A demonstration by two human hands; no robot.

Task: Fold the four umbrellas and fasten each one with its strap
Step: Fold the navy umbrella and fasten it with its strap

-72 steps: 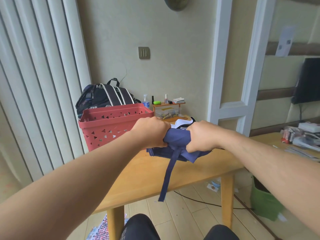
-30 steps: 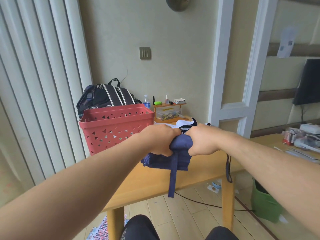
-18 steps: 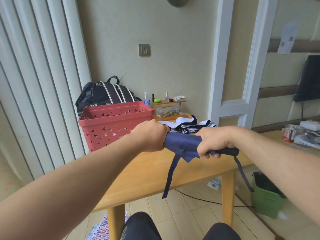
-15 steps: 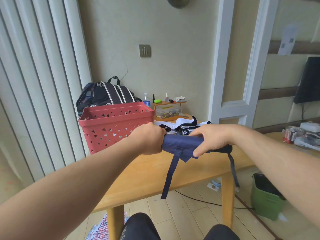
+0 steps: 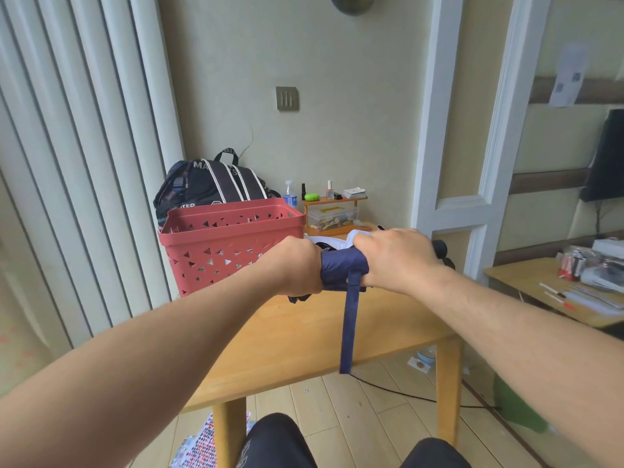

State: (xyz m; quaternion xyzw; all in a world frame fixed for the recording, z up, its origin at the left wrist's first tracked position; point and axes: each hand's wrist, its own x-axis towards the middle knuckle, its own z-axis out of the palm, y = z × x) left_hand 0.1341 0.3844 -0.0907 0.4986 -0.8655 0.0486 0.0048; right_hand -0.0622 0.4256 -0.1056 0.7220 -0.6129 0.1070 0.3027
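Navy blue fabric, rolled into a tight bundle, is the umbrella [image 5: 342,266] at the centre of the view, held level in the air above a wooden surface [image 5: 304,336]. The left hand [image 5: 297,270] is clamped around the bundle's left end, fingers curled under it. The right hand [image 5: 396,260] is clamped around the right part, knuckles up, just beside the left with a short band of fabric showing between them. The umbrella's dark handle [image 5: 439,248] sticks out past the right hand toward 3 o'clock. A long navy strap [image 5: 349,322] hangs loose from the bundle straight down toward 6 o'clock, its end below the near edge of the surface. At 10 o'clock from the hands a red plastic basket [image 5: 233,238] stands on the surface. Behind the hands, toward 12 o'clock, a heap of white and dark cloth [image 5: 332,240] lies on the surface; what it is cannot be told.
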